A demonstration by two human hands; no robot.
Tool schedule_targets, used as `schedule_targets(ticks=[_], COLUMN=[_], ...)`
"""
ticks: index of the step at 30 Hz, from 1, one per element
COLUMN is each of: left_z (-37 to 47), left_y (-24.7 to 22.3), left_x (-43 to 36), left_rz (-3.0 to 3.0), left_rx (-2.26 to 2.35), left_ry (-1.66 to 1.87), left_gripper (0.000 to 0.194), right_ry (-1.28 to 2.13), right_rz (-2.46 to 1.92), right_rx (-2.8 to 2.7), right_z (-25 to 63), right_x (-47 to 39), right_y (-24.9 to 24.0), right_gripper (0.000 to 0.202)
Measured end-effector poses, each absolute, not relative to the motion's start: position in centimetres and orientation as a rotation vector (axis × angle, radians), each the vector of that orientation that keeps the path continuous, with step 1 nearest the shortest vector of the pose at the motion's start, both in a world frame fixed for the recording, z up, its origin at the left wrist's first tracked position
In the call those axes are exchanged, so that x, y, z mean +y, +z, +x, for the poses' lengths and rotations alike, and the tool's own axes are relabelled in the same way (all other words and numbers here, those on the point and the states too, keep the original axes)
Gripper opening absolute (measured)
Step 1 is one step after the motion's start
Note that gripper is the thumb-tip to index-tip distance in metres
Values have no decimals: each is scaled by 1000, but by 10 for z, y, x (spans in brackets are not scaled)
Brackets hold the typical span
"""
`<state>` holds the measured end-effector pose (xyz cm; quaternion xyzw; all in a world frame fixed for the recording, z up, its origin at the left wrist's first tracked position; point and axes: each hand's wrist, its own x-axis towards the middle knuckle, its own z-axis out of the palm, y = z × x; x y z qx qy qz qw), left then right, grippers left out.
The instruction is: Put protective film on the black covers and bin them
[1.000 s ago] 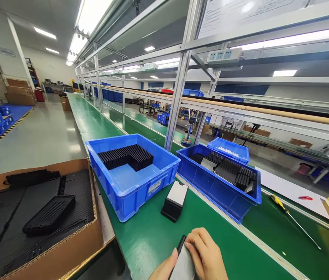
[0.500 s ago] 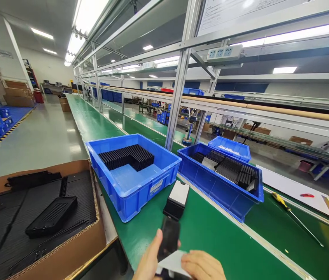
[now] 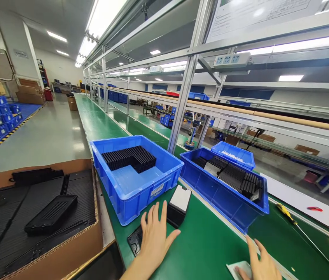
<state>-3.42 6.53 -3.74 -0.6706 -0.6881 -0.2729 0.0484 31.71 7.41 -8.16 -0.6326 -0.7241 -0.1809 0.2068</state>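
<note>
My left hand [image 3: 154,237] is over the green bench with its fingers spread. Beneath and beside it lies a flat black part [image 3: 135,240], mostly hidden by the hand. Just beyond the fingertips is a black block topped by white sheets [image 3: 181,197]. At the lower right my right hand [image 3: 262,261] has its fingers stretched apart. Its thumb overlaps a thin white sheet [image 3: 234,268], which is partly cut off by the frame; the hand does not appear to grip it.
A blue bin [image 3: 137,200] with upright black plates [image 3: 129,156] stands behind my left hand. Another blue bin [image 3: 219,200] holds more black parts. A cardboard box [image 3: 85,249] of black housings is at left. A yellow-handled screwdriver [image 3: 287,214] lies at right.
My hands have moved apart, the left forward and the right to the right with the white sheet. The black part that was in my left hand now lies on the bench.
</note>
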Motion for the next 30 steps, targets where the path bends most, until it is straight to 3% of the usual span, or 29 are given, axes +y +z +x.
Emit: schedule_targets(ticks=[3, 6, 9, 13, 18, 23, 26, 30], left_z=[-14, -3, -5, -16, -21, -12, -1, 18], left_y=[-15, 1, 3, -6, -11, 4, 15, 21], left_x=[87, 103, 110, 115, 122, 111, 85, 41], left_rz=[-2020, -2031, -2050, -2025, -2084, -2101, -2218, -2340], left_rx=[-1976, -1980, -1978, -2079, -2064, -1848, -1679, -1527], left_ry=[-1026, -1074, -1134, -1226, -1450, -1883, -2392, -3641], left_gripper=[90, 80, 73, 83, 65, 78, 85, 55], right_ry=[-447, -363, -285, -246, -197, -93, -6, 102], right_rz=[-1419, -1211, -1147, -1091, -1031, -1059, -1004, -909], right_rx=[-2108, -2102, -2093, -2067, -2054, -1998, -1961, -1929], right_z=[268, 222, 197, 187, 185, 194, 196, 189], right_x=[77, 73, 62, 49, 47, 43, 35, 26], right_y=[-58, -31, -10, 4, 2, 6, 19, 30], right_gripper=[45, 33, 31, 28, 25, 23, 19, 11])
